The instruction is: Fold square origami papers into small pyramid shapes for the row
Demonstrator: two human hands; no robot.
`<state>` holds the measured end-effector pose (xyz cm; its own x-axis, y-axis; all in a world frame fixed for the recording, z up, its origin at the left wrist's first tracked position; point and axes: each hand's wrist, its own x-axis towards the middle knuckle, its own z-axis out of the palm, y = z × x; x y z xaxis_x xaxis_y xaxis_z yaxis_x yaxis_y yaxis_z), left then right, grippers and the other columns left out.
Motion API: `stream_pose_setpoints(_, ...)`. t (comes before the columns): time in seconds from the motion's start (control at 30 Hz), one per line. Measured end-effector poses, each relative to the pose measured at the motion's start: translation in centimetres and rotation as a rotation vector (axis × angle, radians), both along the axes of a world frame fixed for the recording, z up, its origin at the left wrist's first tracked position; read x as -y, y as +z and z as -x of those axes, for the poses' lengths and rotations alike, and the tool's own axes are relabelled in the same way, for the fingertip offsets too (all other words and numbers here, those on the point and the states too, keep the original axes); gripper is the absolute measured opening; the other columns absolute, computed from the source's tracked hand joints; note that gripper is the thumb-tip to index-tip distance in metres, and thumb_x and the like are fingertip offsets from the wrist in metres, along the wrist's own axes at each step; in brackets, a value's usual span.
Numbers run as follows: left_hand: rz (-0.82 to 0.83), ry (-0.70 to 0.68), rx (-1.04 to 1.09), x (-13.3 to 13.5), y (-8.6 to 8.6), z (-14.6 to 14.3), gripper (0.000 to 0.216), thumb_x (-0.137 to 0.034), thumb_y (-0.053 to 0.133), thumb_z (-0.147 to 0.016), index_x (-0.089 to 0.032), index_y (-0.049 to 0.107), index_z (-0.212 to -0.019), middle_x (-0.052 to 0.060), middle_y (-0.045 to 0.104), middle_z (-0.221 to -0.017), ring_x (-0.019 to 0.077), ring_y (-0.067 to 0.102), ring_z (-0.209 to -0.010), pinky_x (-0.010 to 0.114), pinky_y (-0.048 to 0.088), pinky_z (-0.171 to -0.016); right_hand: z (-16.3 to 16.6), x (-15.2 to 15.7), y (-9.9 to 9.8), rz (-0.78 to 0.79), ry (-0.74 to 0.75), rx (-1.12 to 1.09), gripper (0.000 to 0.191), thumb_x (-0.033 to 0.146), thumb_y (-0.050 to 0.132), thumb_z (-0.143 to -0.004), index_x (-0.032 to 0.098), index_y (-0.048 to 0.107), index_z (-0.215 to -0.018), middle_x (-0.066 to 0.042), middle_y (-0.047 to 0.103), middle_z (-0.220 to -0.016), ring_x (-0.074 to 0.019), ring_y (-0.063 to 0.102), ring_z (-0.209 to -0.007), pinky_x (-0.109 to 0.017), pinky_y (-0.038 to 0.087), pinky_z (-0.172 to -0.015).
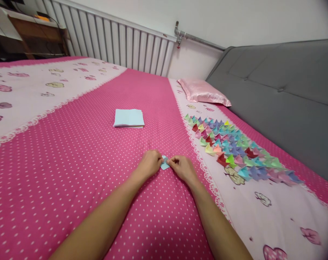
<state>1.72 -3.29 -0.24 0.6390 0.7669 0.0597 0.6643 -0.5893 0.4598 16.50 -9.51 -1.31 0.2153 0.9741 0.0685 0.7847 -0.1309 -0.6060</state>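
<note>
Between my hands is a small folded piece of light blue paper (165, 165), just over the pink dotted bedspread (98, 173). My left hand (152, 161) pinches its left edge, fingers curled. On the opposite edge, my right hand (183, 167) grips it between thumb and forefinger. Beyond my left hand lies a stack of paper sheets (129, 117) with a pale blue sheet on top. To the right, rows of small folded paper boats (233, 146) in many colours stand close together on the bedspread.
A shiny pink pillow (203, 92) lies at the far right, against the grey padded headboard (283, 90). Along the wall runs a white radiator (120, 38) with a pipe (199, 39) beside it. At the far left stands a wooden desk (36, 30).
</note>
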Motion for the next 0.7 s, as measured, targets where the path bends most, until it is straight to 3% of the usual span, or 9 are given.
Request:
stream_pose_setpoints(0.37,0.078,0.311,0.013,1.2,0.9,-0.6,0.023,-0.021,0.051,-0.075,-0.020,0.065,-0.093,0.008,0.069,-0.084,0.0203,0.062,-0.080,0.029,0.042,-0.070,0.6,-0.4,0.0,0.045,-0.091,0.016,0.022,0.039,0.058,-0.074,0.019,0.065,-0.066,-0.001,0.067,-0.065,-0.0132,0.059,-0.059,-0.022,0.035,-0.053)
stream_pose_setpoints(0.7,0.103,0.373,-0.055,1.4,0.8,-1.0,0.021,-0.024,0.048,-0.075,-0.016,0.065,-0.083,0.013,0.067,-0.084,0.0255,0.062,-0.081,0.034,0.044,-0.071,0.5,-0.6,-0.6,0.034,-0.124,-0.018,0.022,0.042,0.063,-0.070,0.021,0.066,-0.067,0.000,0.069,-0.066,-0.0134,0.061,-0.059,-0.022,0.037,-0.054)
